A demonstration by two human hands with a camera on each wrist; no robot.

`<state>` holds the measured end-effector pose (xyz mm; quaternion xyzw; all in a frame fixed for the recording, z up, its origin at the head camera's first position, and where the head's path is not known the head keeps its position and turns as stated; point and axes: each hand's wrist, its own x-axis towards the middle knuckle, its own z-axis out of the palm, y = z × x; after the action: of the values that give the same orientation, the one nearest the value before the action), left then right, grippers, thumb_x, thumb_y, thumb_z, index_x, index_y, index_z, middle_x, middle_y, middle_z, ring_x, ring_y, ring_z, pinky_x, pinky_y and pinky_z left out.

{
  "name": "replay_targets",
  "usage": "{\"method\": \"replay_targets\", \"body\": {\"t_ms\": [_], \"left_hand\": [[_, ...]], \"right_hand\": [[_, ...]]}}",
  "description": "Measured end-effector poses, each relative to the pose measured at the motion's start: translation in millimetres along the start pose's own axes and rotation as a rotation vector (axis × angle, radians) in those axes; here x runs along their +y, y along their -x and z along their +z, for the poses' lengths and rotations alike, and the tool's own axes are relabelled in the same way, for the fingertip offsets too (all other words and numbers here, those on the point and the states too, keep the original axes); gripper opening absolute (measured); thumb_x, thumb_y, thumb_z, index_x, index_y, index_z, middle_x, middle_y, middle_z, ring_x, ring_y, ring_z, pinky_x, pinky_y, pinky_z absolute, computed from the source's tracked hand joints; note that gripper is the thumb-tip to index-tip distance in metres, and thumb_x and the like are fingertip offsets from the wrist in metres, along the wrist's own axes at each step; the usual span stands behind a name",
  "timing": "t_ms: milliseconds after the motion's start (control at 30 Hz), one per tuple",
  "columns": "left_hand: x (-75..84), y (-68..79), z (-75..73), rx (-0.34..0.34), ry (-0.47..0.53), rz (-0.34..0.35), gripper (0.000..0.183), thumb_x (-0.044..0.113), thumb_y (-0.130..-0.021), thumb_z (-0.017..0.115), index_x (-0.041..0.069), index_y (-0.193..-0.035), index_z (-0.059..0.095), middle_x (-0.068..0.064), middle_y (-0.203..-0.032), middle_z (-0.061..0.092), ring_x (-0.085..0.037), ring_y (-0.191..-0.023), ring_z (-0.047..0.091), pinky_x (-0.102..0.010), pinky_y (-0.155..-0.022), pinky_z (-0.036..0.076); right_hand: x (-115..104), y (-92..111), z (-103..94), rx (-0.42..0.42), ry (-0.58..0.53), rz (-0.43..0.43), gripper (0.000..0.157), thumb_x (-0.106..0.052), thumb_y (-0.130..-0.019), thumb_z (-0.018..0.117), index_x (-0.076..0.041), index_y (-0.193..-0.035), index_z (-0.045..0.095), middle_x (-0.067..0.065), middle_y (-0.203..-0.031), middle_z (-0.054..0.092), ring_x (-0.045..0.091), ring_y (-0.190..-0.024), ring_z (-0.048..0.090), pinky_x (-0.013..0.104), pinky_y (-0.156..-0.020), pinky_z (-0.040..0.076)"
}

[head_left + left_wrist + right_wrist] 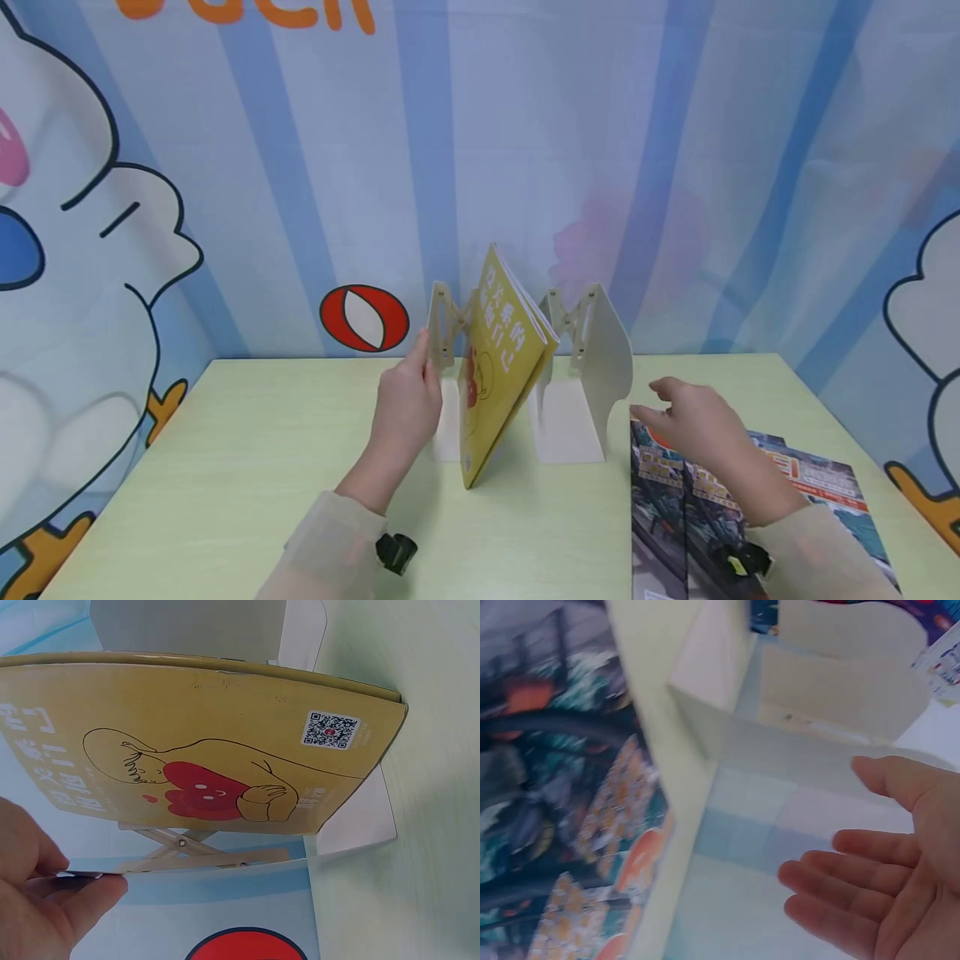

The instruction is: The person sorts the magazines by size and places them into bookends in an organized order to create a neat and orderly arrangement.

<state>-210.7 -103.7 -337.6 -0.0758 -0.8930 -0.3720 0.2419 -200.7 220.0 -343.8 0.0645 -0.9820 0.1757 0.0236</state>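
Observation:
An expandable white bookend (609,367) with crossed folding arms stands near the back of the table. A yellow book (498,367) leans at a tilt between its two upright panels; its cover shows a line-drawn figure hugging a red heart (202,791). My left hand (408,396) pinches the edge of the left panel (225,861) between thumb and fingers, beside the book. My right hand (701,425) holds nothing and hovers over the upper part of the dark magazines (660,508), right of the bookend. Its fingers are relaxed and apart from the right panel (780,746).
The magazines overlap at the right front, one with a red-and-white banner (817,479) on its cover. Behind the pale table (262,467) hangs a blue striped backdrop (510,125) with cartoon figures, reaching round both sides.

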Motion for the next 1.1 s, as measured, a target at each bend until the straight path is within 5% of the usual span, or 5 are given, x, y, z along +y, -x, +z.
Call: {"method": "replay_targets", "body": {"t_ms": [300,467,600,733,1100], "left_hand": [[4.8,-0.3,2.3,0.011,-0.071,0.006,0.045,0.009,-0.096,0.049,0.0,-0.14,0.042,-0.021,-0.1,0.069,-0.028,-0.08,0.069,-0.03,-0.064,0.057],[5.7,-0.8,3.4,0.004,-0.096,0.002,0.046,0.009,-0.097,0.049,0.001,-0.141,0.042,-0.019,-0.096,0.069,-0.027,-0.082,0.069,-0.028,-0.064,0.056],[5.2,-0.3,3.3,0.009,-0.103,-0.001,0.046,0.009,-0.097,0.049,0.001,-0.141,0.042,-0.019,-0.095,0.07,-0.027,-0.082,0.069,-0.029,-0.064,0.057],[3.7,0.2,3.8,0.011,-0.106,-0.003,0.046,0.01,-0.097,0.049,0.002,-0.142,0.041,-0.019,-0.098,0.07,-0.027,-0.086,0.069,-0.03,-0.069,0.057],[-0.2,3.2,4.1,0.029,-0.103,-0.007,0.047,0.009,-0.096,0.05,0.002,-0.142,0.041,-0.019,-0.115,0.066,-0.029,-0.096,0.068,-0.035,-0.076,0.057]], "right_hand": [[24,0,9.0,-0.108,0.08,0.084,0.06,-0.037,-0.091,0.059,0.011,-0.127,0.051,0.031,-0.114,0.061,0.033,-0.082,0.065,0.048,-0.068,0.052],[31,1,14.5,-0.149,0.097,0.127,0.058,-0.037,-0.092,0.057,0.013,-0.12,0.054,0.015,-0.08,0.065,0.016,-0.055,0.053,0.032,-0.053,0.042],[36,3,19.8,-0.141,0.1,0.139,0.044,-0.037,-0.093,0.056,0.005,-0.082,0.062,0.002,-0.055,0.047,0.012,-0.044,0.041,0.028,-0.047,0.037],[41,4,23.1,-0.158,0.118,0.17,0.046,-0.037,-0.091,0.058,-0.013,-0.054,0.046,-0.004,-0.046,0.035,0.009,-0.04,0.035,0.026,-0.044,0.035],[59,4,33.6,-0.279,0.183,0.238,0.043,-0.04,-0.086,0.064,-0.015,-0.053,0.055,-0.005,-0.045,0.04,0.009,-0.039,0.038,0.025,-0.042,0.035]]}}
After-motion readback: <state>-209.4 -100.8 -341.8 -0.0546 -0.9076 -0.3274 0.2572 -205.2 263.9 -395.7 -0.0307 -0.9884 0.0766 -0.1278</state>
